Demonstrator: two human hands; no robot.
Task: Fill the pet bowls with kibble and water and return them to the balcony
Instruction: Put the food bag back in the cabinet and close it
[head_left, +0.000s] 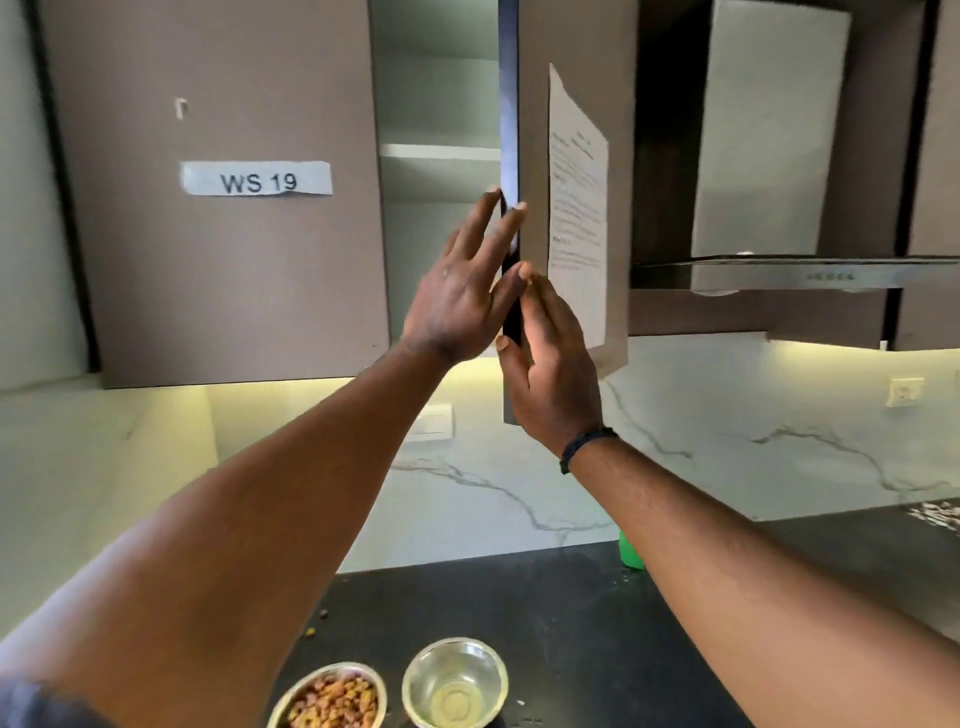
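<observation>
Bowls sit at the bottom edge of the view on the dark counter (571, 623): kibble bowl (330, 696) on the left, full of brown and yellow kibble, partly cut off by the frame and by the left forearm; clear bowl (455, 687) just beside it on the right, apart from it, contents can't be told. A few loose kibble bits (317, 623) lie on the counter behind the kibble bowl.

Both arms are raised to the upper cabinet door (530, 130), which stands ajar, seen nearly edge-on. Left hand (457, 291) has straight, spread fingers, tips against the door's dark edge. Right hand (556, 364) lies flat on the door's outer face, fingers straight and close together, thumb at the edge; dark wristband (584, 448) on that wrist. Neither hand curls around anything.

Inside the cabinet, a white shelf (439, 151) shows. A printed paper sheet (576, 197) is stuck on the door front, text too small to read. The closed door to the left (208, 286) carries a white label (256, 179) reading "WS 19". A range hood (779, 260) is to the right. Marble-look backsplash (727, 441) with a wall socket (906, 391) and a switch plate (431, 421). A green object (630, 551) stands on the counter, mostly hidden behind the right forearm.
</observation>
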